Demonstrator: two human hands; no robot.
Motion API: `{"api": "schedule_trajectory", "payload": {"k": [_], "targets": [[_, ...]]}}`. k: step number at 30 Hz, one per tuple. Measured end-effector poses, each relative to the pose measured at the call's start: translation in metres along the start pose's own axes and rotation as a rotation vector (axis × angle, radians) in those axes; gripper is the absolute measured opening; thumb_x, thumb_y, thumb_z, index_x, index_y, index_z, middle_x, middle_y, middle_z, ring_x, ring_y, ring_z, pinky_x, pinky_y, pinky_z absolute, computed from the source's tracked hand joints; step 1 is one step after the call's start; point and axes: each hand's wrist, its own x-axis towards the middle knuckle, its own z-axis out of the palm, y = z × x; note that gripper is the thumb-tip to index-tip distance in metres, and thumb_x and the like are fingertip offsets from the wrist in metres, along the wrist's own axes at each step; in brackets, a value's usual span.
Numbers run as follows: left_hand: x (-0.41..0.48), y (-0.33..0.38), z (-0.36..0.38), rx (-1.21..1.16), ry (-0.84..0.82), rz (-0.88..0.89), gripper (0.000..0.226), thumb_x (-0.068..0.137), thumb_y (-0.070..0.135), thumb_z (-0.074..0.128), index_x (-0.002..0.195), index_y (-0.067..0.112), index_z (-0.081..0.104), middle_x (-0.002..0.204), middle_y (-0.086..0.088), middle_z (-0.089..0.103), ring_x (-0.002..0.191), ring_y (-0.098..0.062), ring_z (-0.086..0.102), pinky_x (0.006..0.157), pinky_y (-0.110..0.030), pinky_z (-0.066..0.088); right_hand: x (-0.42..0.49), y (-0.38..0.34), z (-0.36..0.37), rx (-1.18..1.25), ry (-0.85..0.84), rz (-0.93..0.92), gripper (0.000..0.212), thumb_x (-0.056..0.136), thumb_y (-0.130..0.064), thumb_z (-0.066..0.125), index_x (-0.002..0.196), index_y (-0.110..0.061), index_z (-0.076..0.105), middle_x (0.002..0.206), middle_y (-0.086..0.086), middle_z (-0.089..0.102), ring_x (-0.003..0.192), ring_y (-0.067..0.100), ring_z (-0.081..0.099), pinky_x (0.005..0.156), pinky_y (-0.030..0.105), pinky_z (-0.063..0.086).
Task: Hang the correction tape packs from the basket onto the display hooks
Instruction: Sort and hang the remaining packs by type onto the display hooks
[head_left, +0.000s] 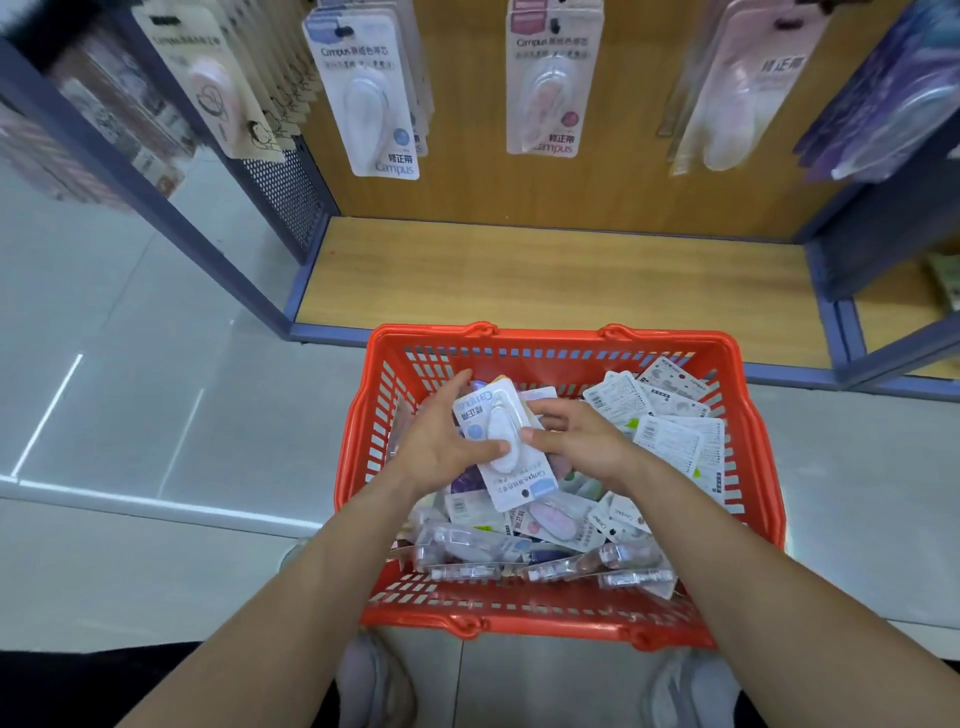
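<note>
An orange basket stands on the floor, filled with several correction tape packs. Over it, my left hand holds a white pack with a blue dot, thumb on its blister. My right hand grips the same pack from the right, thumb on the blister edge. The pack is upside down, its hang hole toward me. On the hooks above hang a blue pack, a pink pack and further packs.
A wooden bottom shelf with a blue frame lies just beyond the basket. A perforated side panel closes the shelf's left side. Grey tiled floor spreads to the left. My shoes show beneath the basket's near edge.
</note>
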Motion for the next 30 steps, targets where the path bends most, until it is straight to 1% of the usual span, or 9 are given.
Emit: {"api": "schedule_trajectory", "payload": {"k": [4, 6, 9, 11, 14, 17, 22, 26, 30], "targets": [[-0.011, 0.017, -0.003, 0.024, -0.052, 0.031, 0.095, 0.071, 0.006, 0.091, 0.151, 0.021, 0.042, 0.113, 0.014, 0.063, 0.096, 0.000, 0.066, 0.085, -0.021, 0.057, -0.012, -0.008, -0.003, -0.002, -0.051, -0.007, 0.030, 0.100, -0.017, 0.066, 0.130, -0.019, 0.066, 0.118, 0.007, 0.074, 0.097, 0.026, 0.076, 0.077, 0.042, 0.061], [-0.017, 0.022, -0.004, -0.027, -0.038, 0.009, 0.077, 0.073, 0.005, 0.091, 0.138, 0.018, 0.052, 0.103, 0.009, 0.069, 0.085, 0.002, 0.069, 0.077, -0.019, 0.058, -0.019, -0.012, -0.004, 0.028, -0.031, -0.011, 0.024, 0.098, -0.021, 0.069, 0.123, -0.021, 0.070, 0.112, 0.005, 0.077, 0.091, 0.025, 0.076, 0.077, 0.041, 0.056], [-0.024, 0.025, -0.007, -0.178, 0.003, -0.036, 0.064, 0.071, 0.011, 0.093, 0.126, 0.018, 0.060, 0.106, -0.002, 0.076, 0.097, -0.018, 0.074, 0.091, -0.043, 0.060, -0.031, -0.016, -0.005, 0.014, -0.008, -0.030, 0.034, 0.084, -0.021, 0.084, 0.116, -0.021, 0.071, 0.102, 0.002, 0.078, 0.084, 0.018, 0.075, 0.071, 0.031, 0.056], [-0.029, 0.029, -0.010, -0.207, 0.031, -0.044, 0.063, 0.067, 0.019, 0.093, 0.122, 0.020, 0.061, 0.108, -0.003, 0.077, 0.100, -0.021, 0.074, 0.093, -0.046, 0.060, -0.038, -0.017, -0.004, 0.000, 0.013, -0.037, 0.043, 0.077, -0.014, 0.090, 0.115, -0.019, 0.069, 0.097, 0.003, 0.077, 0.079, 0.019, 0.072, 0.065, 0.030, 0.055], [-0.039, 0.037, -0.012, -0.251, 0.057, -0.059, 0.041, 0.081, 0.017, 0.085, 0.116, 0.019, 0.063, 0.107, -0.003, 0.076, 0.096, -0.018, 0.074, 0.087, -0.036, 0.060, -0.045, -0.021, -0.001, 0.131, 0.143, -0.067, 0.047, 0.077, -0.005, 0.088, 0.117, -0.013, 0.065, 0.101, 0.013, 0.077, 0.079, 0.024, 0.072, 0.063, 0.032, 0.057], [-0.049, 0.043, -0.012, -0.248, 0.079, -0.062, 0.023, 0.090, 0.014, 0.076, 0.109, 0.020, 0.065, 0.101, -0.001, 0.076, 0.077, -0.005, 0.072, 0.067, -0.019, 0.056, -0.050, -0.030, 0.001, 0.232, 0.236, -0.110, 0.045, 0.080, -0.001, 0.084, 0.119, -0.011, 0.063, 0.106, 0.010, 0.078, 0.088, 0.029, 0.076, 0.072, 0.037, 0.062], [-0.069, 0.045, -0.013, -0.087, 0.082, -0.057, 0.041, 0.077, 0.016, 0.089, 0.110, 0.014, 0.066, 0.099, -0.002, 0.075, 0.081, -0.011, 0.071, 0.064, -0.017, 0.052, -0.055, -0.042, 0.001, 0.129, 0.333, -0.210, 0.026, 0.081, -0.013, 0.085, 0.103, -0.016, 0.072, 0.097, 0.001, 0.080, 0.091, 0.021, 0.076, 0.083, 0.039, 0.061], [-0.081, 0.044, -0.018, 0.008, -0.050, -0.032, 0.062, 0.071, 0.019, 0.093, 0.123, 0.022, 0.059, 0.112, -0.002, 0.070, 0.096, -0.015, 0.072, 0.078, -0.029, 0.061, -0.059, -0.054, 0.011, 0.027, 0.250, -0.243, 0.024, 0.081, -0.015, 0.086, 0.100, -0.010, 0.072, 0.092, 0.005, 0.078, 0.084, 0.022, 0.073, 0.074, 0.038, 0.057], [-0.091, 0.042, -0.022, -0.008, -0.055, -0.008, 0.063, 0.076, 0.017, 0.088, 0.130, 0.023, 0.057, 0.116, 0.001, 0.070, 0.100, -0.014, 0.071, 0.077, -0.025, 0.059, -0.054, -0.065, 0.031, -0.056, 0.225, -0.263, 0.024, 0.079, -0.022, 0.087, 0.087, -0.009, 0.069, 0.080, 0.002, 0.068, 0.073, 0.018, 0.065, 0.066, 0.034, 0.047]]}}
